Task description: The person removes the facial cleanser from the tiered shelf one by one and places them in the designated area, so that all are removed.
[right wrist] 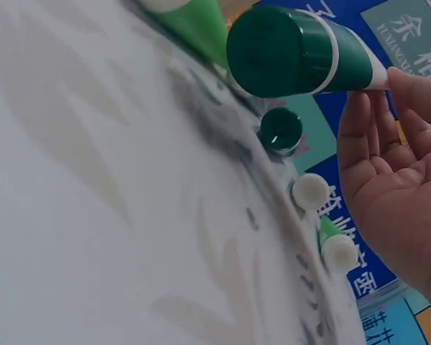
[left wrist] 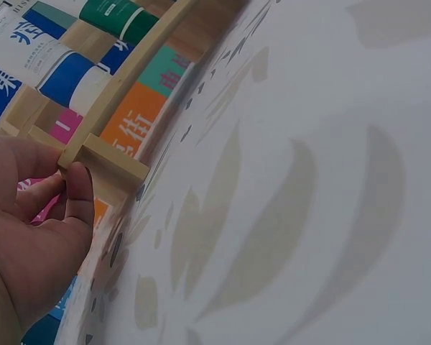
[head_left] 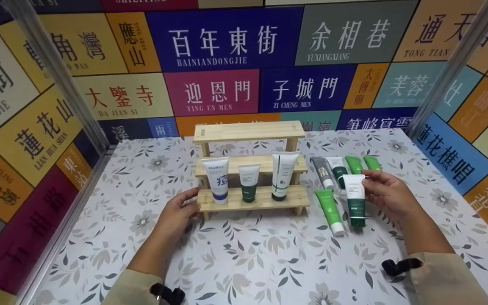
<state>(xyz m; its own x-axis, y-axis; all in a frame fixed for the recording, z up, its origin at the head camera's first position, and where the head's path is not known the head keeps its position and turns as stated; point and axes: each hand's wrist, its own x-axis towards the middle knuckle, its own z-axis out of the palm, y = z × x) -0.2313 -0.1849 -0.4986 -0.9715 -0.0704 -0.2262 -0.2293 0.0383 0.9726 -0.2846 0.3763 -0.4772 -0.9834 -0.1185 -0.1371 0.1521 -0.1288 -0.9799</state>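
Observation:
My left hand (head_left: pixel 178 212) pinches the left end of the lowest step of a three-tier wooden display rack (head_left: pixel 300 195); the left wrist view has thumb and fingers at the plank's corner. On that step stand three tubes, caps down: a white and blue tube (head_left: pixel 216 176), a small white and green tube (head_left: pixel 249 183) and a taller white tube (head_left: pixel 285 169) with a dark green cap. My right hand (head_left: pixel 390 195) pinches another white and green tube (head_left: pixel 355 197) by its flat upper end, with its dark green cap (right wrist: pixel 269 54) pointing down.
Right of the rack lie a grey tube (head_left: pixel 322 173), a white tube with a green cap (head_left: pixel 336 164) and two green tubes behind the right hand. Another green tube (head_left: pixel 331 212) lies nearer me. Printed panels (head_left: pixel 223 38) enclose the flower-patterned tabletop (head_left: pixel 244 271) at back and sides.

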